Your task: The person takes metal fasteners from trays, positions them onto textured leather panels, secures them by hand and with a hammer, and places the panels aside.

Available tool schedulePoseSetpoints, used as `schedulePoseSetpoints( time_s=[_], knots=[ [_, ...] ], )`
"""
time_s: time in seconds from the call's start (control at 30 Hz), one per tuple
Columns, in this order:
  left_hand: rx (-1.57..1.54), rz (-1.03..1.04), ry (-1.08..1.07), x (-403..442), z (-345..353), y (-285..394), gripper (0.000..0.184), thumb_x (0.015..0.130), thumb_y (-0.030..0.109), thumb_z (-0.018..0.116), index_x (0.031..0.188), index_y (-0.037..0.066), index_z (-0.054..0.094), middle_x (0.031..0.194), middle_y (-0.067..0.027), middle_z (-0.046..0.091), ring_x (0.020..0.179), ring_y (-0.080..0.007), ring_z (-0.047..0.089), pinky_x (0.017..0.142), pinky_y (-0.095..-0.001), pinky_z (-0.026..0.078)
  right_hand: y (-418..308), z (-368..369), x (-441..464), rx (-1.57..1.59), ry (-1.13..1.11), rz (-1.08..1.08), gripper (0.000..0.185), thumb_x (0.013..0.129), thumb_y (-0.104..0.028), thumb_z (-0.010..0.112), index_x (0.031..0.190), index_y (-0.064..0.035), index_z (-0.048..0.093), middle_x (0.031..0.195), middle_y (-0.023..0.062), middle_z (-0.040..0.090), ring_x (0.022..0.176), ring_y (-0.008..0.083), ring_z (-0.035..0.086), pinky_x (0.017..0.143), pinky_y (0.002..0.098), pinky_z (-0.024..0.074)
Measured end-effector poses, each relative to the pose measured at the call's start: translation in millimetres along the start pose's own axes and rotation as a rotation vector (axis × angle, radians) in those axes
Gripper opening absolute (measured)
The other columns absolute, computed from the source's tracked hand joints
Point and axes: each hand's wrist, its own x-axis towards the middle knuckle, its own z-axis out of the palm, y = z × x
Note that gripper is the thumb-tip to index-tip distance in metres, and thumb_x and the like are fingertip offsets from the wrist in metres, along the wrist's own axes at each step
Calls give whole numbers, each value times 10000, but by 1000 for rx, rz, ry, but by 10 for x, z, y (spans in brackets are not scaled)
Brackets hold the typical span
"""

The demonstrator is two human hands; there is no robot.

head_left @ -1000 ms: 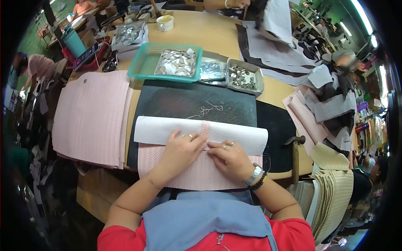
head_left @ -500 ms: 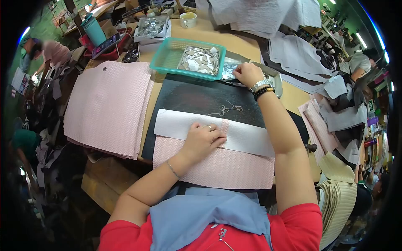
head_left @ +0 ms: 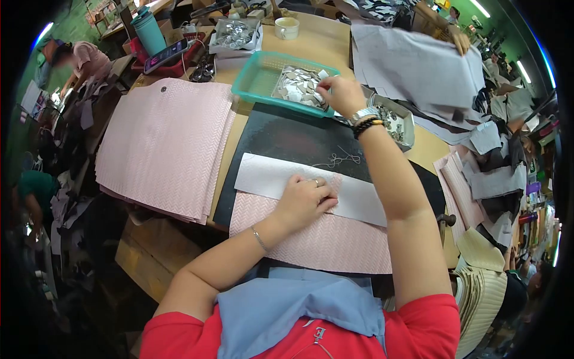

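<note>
The pink panel (head_left: 341, 242) lies on the black mat (head_left: 275, 128), its white flap (head_left: 260, 173) folded over. The left hand (head_left: 308, 200) rests there, half curled; I cannot tell if it grips. The right hand (head_left: 347, 97), fingertips drawn together, is at the green basket's (head_left: 241, 90) right end beside small pieces (head_left: 299, 87); whether it holds 1 is unclear.
</note>
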Motion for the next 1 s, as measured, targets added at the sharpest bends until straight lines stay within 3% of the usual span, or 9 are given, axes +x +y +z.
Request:
schedulePoseSetpoints(
  time_s=[0.1,0.23,0.37,0.47,0.53,0.6,0.8,0.83,1.0],
  knots=[
    [-28,-24,-30,8,-46,25,129,870,282,691,852,155,691,863,13,648,782,-181,601,800,-363,340,-214,258,214,1,-96,82,228,878,-372,633,955,-195,753,912,56,735,958,255,674,868,484,440],
    [-37,-13,-22,12,-45,7,128,870,274,688,862,147,691,861,-3,653,790,-192,603,802,-361,341,-260,426,328,-127,-138,100,186,850,-305,626,910,-190,759,927,85,732,918,288,686,833,481,482],
    [-32,-26,-53,23,-64,0,129,864,271,694,865,142,691,867,-10,665,801,-197,614,803,-369,343,-179,463,329,-22,-25,106,168,835,-265,641,876,-157,763,911,120,724,842,339,692,741,467,534],
    [-61,-30,-48,24,-54,-15,132,847,272,711,863,142,696,869,-8,671,797,-198,626,809,-379,346,-238,230,153,274,178,76,145,855,-240,673,889,-137,769,889,130,723,786,296,701,705,417,540],
    [-89,-48,-70,14,-39,-58,182,812,290,738,912,143,701,872,6,684,771,-191,641,820,-392,353,-210,108,-104,699,168,86,157,863,-213,712,952,-92,759,852,113,730,744,202,695,686,339,534],
    [-151,-81,-63,20,-52,-48,316,780,265,749,1055,138,660,862,18,689,729,-159,630,827,-364,360,-432,-344,-641,707,126,128,214,882,-206,714,993,-24,731,841,74,733,727,106,658,683,269,519],
    [-299,-154,-62,36,-99,-40,562,722,138,715,1251,114,529,827,7,671,621,-113,577,741,-284,434,-566,-552,-2145,1007,-149,554,184,910,-116,683,1029,23,703,872,22,705,743,67,597,654,225,488],
    [-338,-134,-41,40,-99,-49,539,723,104,699,1240,80,549,821,-14,671,598,-102,567,658,-256,466,-568,-525,-2258,1041,-191,637,177,909,-107,683,1031,20,704,869,16,700,743,64,592,655,222,485],
    [-486,-206,-50,59,-75,-54,397,785,53,701,1171,34,608,801,-30,666,597,-55,536,567,-202,452,-611,-432,-2377,993,-203,605,182,908,-109,676,1035,19,705,876,20,700,769,57,605,690,218,489]
  ],
)
